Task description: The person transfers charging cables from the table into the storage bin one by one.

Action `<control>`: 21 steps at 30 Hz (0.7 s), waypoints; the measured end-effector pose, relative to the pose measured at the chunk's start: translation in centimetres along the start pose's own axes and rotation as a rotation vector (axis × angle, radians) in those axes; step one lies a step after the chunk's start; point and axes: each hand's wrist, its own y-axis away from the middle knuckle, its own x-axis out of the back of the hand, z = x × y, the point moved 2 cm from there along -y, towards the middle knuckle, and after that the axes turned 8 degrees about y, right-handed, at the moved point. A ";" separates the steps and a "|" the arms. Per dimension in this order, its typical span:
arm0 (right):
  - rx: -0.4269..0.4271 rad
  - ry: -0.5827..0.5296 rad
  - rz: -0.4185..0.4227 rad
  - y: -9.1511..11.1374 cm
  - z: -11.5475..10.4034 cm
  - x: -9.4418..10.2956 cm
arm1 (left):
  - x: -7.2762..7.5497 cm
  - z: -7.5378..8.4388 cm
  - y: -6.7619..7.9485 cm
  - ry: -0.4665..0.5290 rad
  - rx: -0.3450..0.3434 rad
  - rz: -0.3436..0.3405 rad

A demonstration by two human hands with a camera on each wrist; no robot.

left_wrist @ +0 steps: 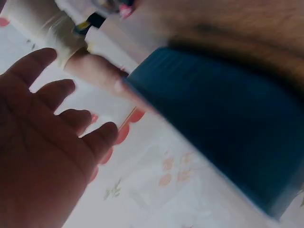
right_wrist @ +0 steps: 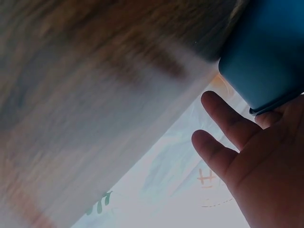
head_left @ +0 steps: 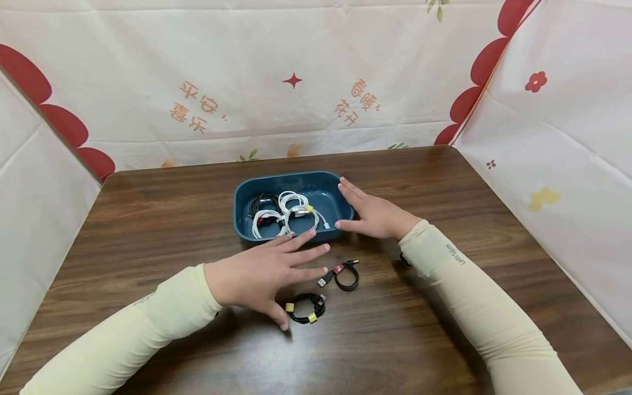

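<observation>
A blue plastic bin (head_left: 285,178) holds coiled cables: white ones (head_left: 291,200) and a black one (head_left: 261,202). At the bin's right end, my right hand (head_left: 377,215) touches the rim, with thumb and fingers spread and mostly straight. My left hand (head_left: 261,274) hovers in front of the bin, fingers splayed and holding nothing; its bare palm shows in the left wrist view. Close to the left thumb lies a coiled black cable with yellow ties (head_left: 307,319). Behind it to the right is a black USB cable (head_left: 348,287) with a red tie.
The brown wooden table (head_left: 419,340) extends around the bin. White printed cloth (head_left: 296,33) with red scalloped trim stands behind it and along both sides. The bin sits toward the table's back edge.
</observation>
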 end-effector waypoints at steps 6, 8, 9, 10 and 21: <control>0.010 -0.013 0.006 0.2 0.1 -0.1 | -2.1 -0.1 0.1 0.002 0.000 -0.070; 0.016 -0.006 0.007 0.1 0.1 -0.1 | -2.6 -0.2 0.1 0.010 0.013 -0.081; 0.017 -0.003 0.009 0.1 0.1 -0.1 | -2.7 -0.2 0.1 0.013 0.019 -0.082; 0.018 0.001 0.012 0.1 0.1 -0.1 | -2.9 -0.3 0.1 0.017 0.027 -0.080; 0.007 0.059 0.011 0.0 0.2 -0.3 | -3.8 -0.4 -0.9 -0.045 0.103 -0.078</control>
